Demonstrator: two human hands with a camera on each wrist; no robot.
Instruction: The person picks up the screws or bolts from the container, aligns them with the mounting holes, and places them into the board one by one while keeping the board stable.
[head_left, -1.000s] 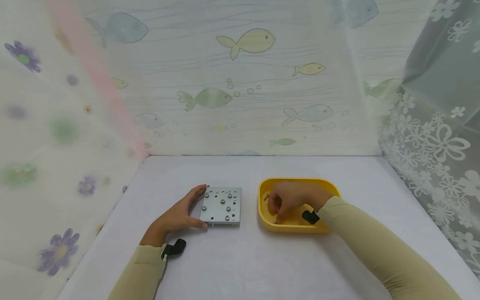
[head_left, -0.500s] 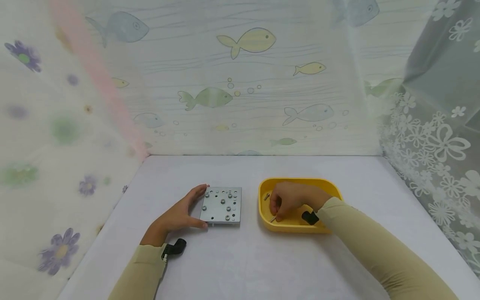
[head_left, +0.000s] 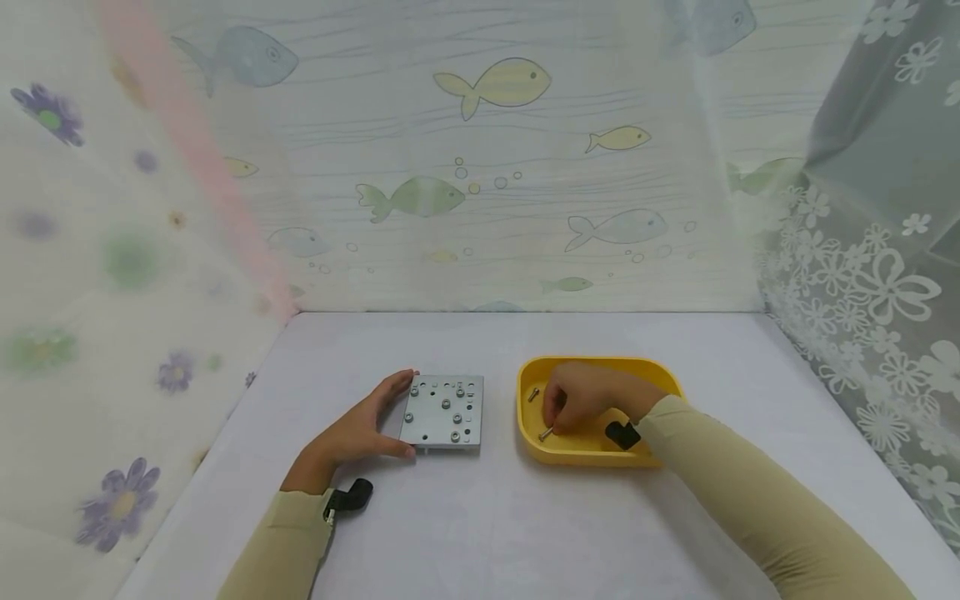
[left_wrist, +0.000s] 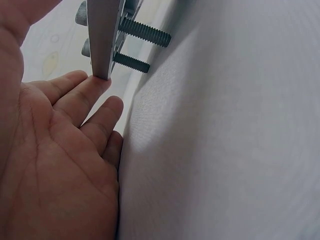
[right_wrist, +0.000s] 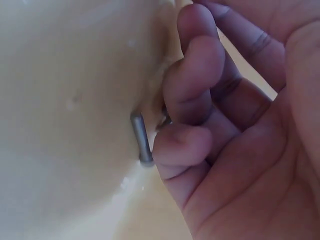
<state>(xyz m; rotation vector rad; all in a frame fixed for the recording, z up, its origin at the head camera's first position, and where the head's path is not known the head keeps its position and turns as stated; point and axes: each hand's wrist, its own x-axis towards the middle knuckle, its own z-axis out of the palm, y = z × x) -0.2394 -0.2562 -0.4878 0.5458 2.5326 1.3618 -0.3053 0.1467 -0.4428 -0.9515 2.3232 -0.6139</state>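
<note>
A screw [head_left: 546,433] is being picked out of the yellow tray [head_left: 600,454] by the right hand [head_left: 581,404], so the step in hand is judged to be the fetching of a fastener for the plate [head_left: 443,411]. In the right-wrist view the fingertips [right_wrist: 180,145] are curled against the screw [right_wrist: 141,138], which lies on the tray floor; whether it is already pinched or only touched cannot be told. A second screw [head_left: 533,393] lies at the tray's far left corner, apart from the hand. The left hand [head_left: 352,433] is laid flat on the table [head_left: 480,517], its fingers nearly straight and pressed against the left edge of the plate, which is steadied, not gripped. In the left-wrist view the plate [left_wrist: 102,35] is seen edge-on, held off the table by two threaded bolts [left_wrist: 145,32] protruding beneath it, with a fingertip [left_wrist: 97,84] at its corner. The plate is square, grey metal, drilled with many holes, several already filled by bolt heads. The next move is judged to call for a firm pinch on the small, smooth screw, a lift clear of the tray wall, and careful alignment over an unfilled hole while the plate is kept from sliding.
</note>
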